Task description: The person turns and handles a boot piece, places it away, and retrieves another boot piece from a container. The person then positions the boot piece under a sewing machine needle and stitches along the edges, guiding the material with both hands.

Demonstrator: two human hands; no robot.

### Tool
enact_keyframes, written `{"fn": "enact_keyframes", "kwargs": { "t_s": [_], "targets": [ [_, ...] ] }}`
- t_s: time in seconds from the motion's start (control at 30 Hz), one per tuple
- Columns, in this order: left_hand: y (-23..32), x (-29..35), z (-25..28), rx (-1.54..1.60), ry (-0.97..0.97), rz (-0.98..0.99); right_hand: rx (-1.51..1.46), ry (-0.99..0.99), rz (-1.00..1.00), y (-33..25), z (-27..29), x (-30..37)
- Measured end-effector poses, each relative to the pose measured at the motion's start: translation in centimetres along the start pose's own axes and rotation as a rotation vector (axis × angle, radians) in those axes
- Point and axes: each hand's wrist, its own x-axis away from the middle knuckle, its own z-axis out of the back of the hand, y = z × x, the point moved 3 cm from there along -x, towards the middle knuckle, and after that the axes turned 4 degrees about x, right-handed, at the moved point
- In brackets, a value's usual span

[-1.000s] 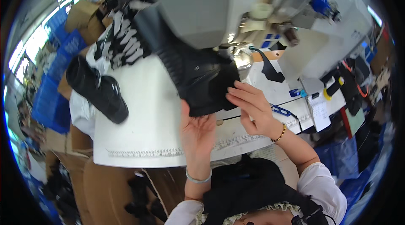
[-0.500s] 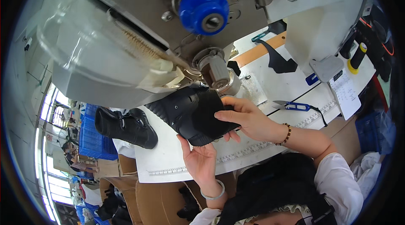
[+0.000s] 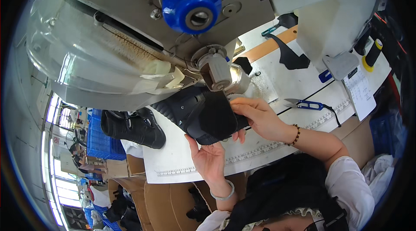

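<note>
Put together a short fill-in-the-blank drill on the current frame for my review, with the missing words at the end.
1. Both the left hand and the right hand touch a boot whose colour is ____.
2. Another boot lies on the ____ side of the one being handled.
3. The beaded bracelet is worn on the ____ wrist.
4. The handles of the snips are ____.

Missing words: black; left; right; blue.
</note>
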Motion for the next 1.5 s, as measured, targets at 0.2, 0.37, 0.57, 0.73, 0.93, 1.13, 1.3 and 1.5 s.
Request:
{"fn": "enact_keyframes", "kwargs": {
  "t_s": [0.2,0.37,0.57,0.73,0.93,1.13,1.3,1.5],
  "targets": [
    [0.2,0.0,0.0,0.041,-0.003,0.050,0.131,0.009,0.110,-0.1,-0.4,0.3],
    [0.2,-0.4,0.5,-0.031,-0.064,0.022,0.184,0.027,0.112,-1.1,-0.7,0.2],
    [0.4,-0.8,1.5,-0.074,-0.071,-0.038,0.284,0.043,-0.018,-2.0,-1.3,0.2],
    [0.4,-0.6,1.8,0.073,-0.084,0.051,0.288,0.167,-0.012,-2.2,-1.3,0.5],
    [0.2,-0.9,2.0,-0.010,-0.073,-0.009,0.335,0.209,-0.013,-2.0,-1.3,0.5],
    [0.2,-1.1,2.2,0.022,-0.111,0.032,0.324,0.195,-0.018,-1.9,-1.2,0.3],
    [0.0,-1.4,1.8,-0.057,-0.083,-0.045,0.366,0.249,-0.003,-2.1,-1.1,-0.2],
    [-0.3,-2.4,1.2,-0.072,-0.084,-0.066,0.354,0.306,0.075,-2.5,-1.5,-0.9]
  ]
}}
